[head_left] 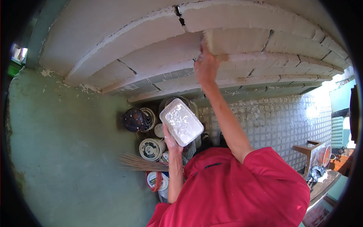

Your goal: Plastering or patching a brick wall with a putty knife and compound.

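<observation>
A green wall (75, 143) is filling frame left, tiled floor (264, 121) mid-right; the right hand (207, 70) is gripping a blurred tool (206, 41) near pale top-centre ledges (234, 15), the left hand (172, 142) holding a central tub (182, 122).

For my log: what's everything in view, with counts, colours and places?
tub: 1, white, centre
brush-like tool: 1, pale, upper centre
stepped surface: 1, whitish, top
wall: 1, green, left
lidded containers: several, mostly white, by wall
dark container: 1, blackish, left of tub
stick bundle: 1, tan, below left of tub
cord: 1, red, below sticks
floor: 1, grey tiled, right
wooden frame: 1, brown, lower right
small bucket: 1, pale, beside frame
shirt: 1, red, bottom
left hand: 1, bare, holding tub
right hand: 1, bare, gripping tool
</observation>
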The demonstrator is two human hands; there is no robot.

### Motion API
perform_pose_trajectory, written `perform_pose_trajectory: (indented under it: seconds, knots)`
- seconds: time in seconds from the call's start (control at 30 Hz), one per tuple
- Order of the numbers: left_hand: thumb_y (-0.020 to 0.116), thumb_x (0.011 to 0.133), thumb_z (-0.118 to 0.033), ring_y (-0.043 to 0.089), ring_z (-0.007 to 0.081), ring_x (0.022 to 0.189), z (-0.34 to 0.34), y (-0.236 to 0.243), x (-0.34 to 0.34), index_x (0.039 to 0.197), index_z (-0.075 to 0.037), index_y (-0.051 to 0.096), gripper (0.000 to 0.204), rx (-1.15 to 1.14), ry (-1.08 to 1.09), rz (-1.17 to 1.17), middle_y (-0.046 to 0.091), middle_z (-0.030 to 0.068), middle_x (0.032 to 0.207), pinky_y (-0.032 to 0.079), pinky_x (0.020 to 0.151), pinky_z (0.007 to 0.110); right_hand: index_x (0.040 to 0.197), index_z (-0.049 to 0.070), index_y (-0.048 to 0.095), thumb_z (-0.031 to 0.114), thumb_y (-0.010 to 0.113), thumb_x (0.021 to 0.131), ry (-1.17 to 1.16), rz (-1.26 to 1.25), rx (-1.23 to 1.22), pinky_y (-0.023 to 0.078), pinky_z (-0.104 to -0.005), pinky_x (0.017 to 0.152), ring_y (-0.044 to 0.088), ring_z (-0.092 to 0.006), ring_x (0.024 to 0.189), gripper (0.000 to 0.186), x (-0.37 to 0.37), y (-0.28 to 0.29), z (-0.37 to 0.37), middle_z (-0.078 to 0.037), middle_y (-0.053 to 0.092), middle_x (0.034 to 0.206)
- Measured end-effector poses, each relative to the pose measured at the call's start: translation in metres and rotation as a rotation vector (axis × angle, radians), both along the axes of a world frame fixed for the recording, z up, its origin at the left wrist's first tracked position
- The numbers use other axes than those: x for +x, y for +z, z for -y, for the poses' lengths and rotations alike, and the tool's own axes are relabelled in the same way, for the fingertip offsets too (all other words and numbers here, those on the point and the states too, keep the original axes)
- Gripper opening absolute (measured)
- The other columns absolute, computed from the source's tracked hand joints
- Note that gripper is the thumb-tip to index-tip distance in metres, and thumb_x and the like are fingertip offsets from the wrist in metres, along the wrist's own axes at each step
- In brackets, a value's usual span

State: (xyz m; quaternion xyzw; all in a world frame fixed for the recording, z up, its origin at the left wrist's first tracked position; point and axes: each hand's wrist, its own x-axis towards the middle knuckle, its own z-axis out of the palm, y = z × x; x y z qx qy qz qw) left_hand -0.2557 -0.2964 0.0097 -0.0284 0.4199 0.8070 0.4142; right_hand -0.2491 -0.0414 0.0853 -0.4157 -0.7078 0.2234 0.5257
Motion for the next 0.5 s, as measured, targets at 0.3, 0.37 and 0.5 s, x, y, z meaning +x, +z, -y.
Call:
perform_pose_trajectory:
  seconds: [0.3,0.37,0.5]
  knots:
    - [0.031,0.096,-0.049,0.055,0.0267,0.114,0.023,0.014,-0.038,0.137,-0.008,0.037,0.059,-0.037,-0.015,-0.047,0.051,0.0101,0.130,0.046,0.097,0.040,0.135,0.016,0.044,-0.009,0.048,0.073,0.176,-0.069,0.059,0.050,-0.0444,0.073,0.065,-0.0353,0.079,0.067,-0.032,-0.003,0.050,-0.018,0.066,0.093]
    - [0.031,0.096,-0.049,0.055,0.0268,0.114,0.028,0.014,-0.049,0.137,-0.008,0.037,0.058,-0.037,-0.012,-0.063,0.051,0.0101,0.130,0.046,0.097,0.040,0.133,0.012,0.048,-0.008,0.050,0.069,0.170,-0.045,-0.082,0.050,-0.0423,0.070,0.064,-0.0334,0.082,0.067,-0.011,-0.012,0.043,-0.019,0.065,0.087]
    - [0.032,0.096,-0.048,0.054,0.0264,0.115,0.035,0.016,-0.054,0.137,-0.008,0.038,0.057,-0.046,-0.005,-0.036,0.051,0.0097,0.131,0.045,0.097,0.040,0.128,0.009,0.054,-0.009,0.047,0.069,-0.163,-0.098,0.093,0.049,-0.0408,0.075,0.065,-0.0316,0.087,0.062,0.060,-0.007,-0.006,-0.022,0.065,0.092]
